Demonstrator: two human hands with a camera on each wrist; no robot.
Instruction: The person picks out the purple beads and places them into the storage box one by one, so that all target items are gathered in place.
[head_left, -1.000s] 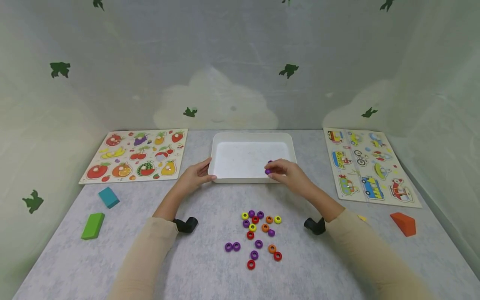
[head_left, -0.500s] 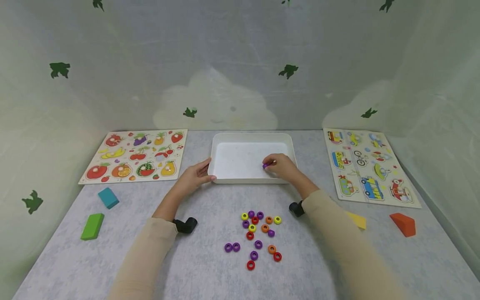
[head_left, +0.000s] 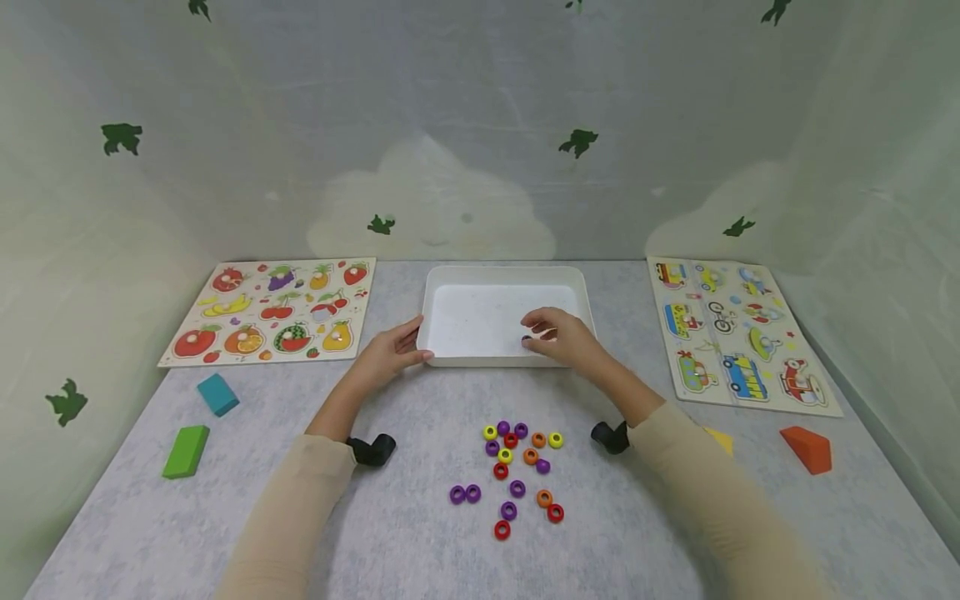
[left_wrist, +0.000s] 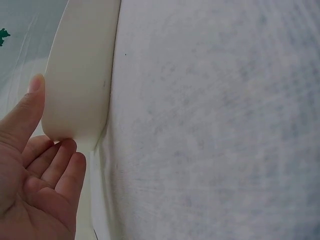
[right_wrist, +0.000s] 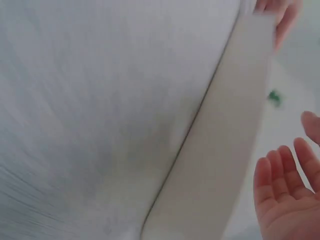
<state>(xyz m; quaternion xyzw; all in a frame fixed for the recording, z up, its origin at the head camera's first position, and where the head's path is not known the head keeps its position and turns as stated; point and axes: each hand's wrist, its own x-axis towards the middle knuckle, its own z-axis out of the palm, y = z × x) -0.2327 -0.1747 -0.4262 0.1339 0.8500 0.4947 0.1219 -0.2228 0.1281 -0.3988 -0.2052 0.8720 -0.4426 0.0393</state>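
Note:
A shallow white tray (head_left: 480, 321) lies at the back middle of the table. My left hand (head_left: 387, 357) holds its near left corner, the thumb at the front rim and the fingers at the outer side, as the left wrist view also shows. Over the right part of the tray hangs my right hand (head_left: 566, 337), thumb and fingers apart. A small dark purple bead (head_left: 527, 340) is inside the tray, right by that thumb; whether they touch I cannot tell. In the right wrist view, the right palm (right_wrist: 292, 215) shows no bead in it.
Several loose beads, such as a purple bead (head_left: 517, 488) and a red bead (head_left: 502, 529), lie scattered in front. A fruit puzzle board (head_left: 273, 312) is at left, a vehicle board (head_left: 738, 337) at right. Blue (head_left: 218, 395), green (head_left: 186, 452) and orange blocks (head_left: 808, 448) flank them.
My right hand has moved left over the tray and its fingers have parted, letting go of the purple bead. My left hand has stayed at the tray's corner.

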